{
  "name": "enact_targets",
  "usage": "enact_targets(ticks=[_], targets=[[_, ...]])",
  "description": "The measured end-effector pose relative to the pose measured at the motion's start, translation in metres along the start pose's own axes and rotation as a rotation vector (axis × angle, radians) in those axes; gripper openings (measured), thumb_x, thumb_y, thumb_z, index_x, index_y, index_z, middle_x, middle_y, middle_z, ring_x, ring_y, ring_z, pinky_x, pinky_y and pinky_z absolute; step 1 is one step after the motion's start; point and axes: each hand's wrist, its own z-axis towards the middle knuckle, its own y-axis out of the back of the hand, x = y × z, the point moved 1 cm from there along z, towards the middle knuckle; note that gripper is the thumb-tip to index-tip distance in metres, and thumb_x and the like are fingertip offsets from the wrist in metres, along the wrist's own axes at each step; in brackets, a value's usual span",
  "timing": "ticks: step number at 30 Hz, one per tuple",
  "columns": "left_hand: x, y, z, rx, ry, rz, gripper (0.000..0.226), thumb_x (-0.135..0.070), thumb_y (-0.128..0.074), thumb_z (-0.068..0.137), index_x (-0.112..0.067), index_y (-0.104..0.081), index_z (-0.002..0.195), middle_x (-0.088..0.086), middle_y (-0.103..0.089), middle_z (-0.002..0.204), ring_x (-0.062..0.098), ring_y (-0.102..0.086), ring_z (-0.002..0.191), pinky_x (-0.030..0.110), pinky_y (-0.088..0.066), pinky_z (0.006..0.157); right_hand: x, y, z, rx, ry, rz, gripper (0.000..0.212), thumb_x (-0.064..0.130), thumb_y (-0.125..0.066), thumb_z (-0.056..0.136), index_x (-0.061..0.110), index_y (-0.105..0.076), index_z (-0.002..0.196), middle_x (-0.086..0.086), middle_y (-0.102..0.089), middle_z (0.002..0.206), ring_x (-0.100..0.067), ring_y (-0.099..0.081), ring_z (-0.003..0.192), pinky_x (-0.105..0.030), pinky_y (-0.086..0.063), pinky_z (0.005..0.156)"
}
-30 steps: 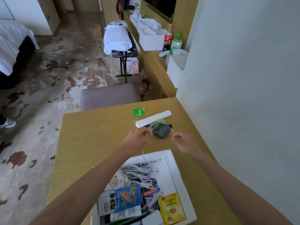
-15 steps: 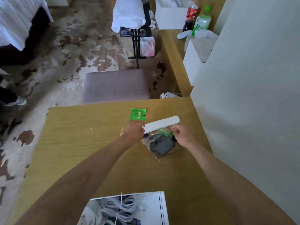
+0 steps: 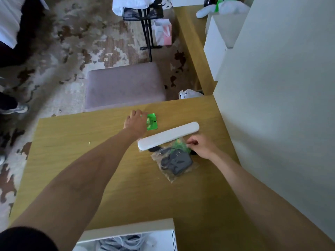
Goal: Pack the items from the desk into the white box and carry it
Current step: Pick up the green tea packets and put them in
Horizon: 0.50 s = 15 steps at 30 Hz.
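Head view: the left hand [image 3: 136, 120] is laid at the left edge of the green packet [image 3: 152, 122] on the worktop [image 3: 72, 151], and whether the packet is gripped cannot be told. The top edge of the clear bag [image 3: 176, 162], which holds a dark item, is pinched by the right hand [image 3: 201, 146] right against the long white case [image 3: 168, 135]. The white box [image 3: 130, 230] is seen at the near edge with cables [image 3: 123, 241] inside, so packing is judged partly done: three items are left out, and carrying is not yet begun.
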Motion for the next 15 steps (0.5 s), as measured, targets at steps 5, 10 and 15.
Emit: enact_targets(ticks=[5,10,15], targets=[[0.001,0.003,-0.015,-0.067,0.053,-0.158,0.042,-0.016,-0.063,0.085,-0.009,-0.049,0.125,0.013,-0.051,0.124,0.03,-0.046,0.117,0.046,-0.043,0.097,-0.004,0.001,-0.011,0.024,-0.029,-0.013,0.009,0.019,-0.055,0.096,0.022,-0.064,0.098,0.007,-0.062,0.097,-0.007,-0.056,0.09,-0.016,-0.037,0.067],[0.011,0.008,-0.049,-0.011,0.159,-0.533,0.022,-0.022,-0.059,0.089,-0.01,-0.055,0.106,0.011,-0.06,0.104,0.028,-0.059,0.088,0.037,-0.051,0.071,0.006,0.009,-0.035,-0.299,-0.014,0.071,0.011,0.012,-0.053,0.096,0.021,-0.06,0.093,0.009,-0.059,0.087,-0.007,-0.056,0.082,-0.014,-0.036,0.063],[0.015,0.03,-0.103,-0.147,0.216,-0.82,0.012,-0.024,-0.052,0.091,-0.014,-0.05,0.086,0.004,-0.054,0.072,0.025,-0.05,0.067,0.028,-0.033,0.048,0.052,0.03,-0.075,-0.631,0.087,0.174,0.015,0.02,-0.051,0.098,0.016,-0.061,0.109,0.007,-0.06,0.096,-0.007,-0.057,0.086,-0.016,-0.042,0.07]])
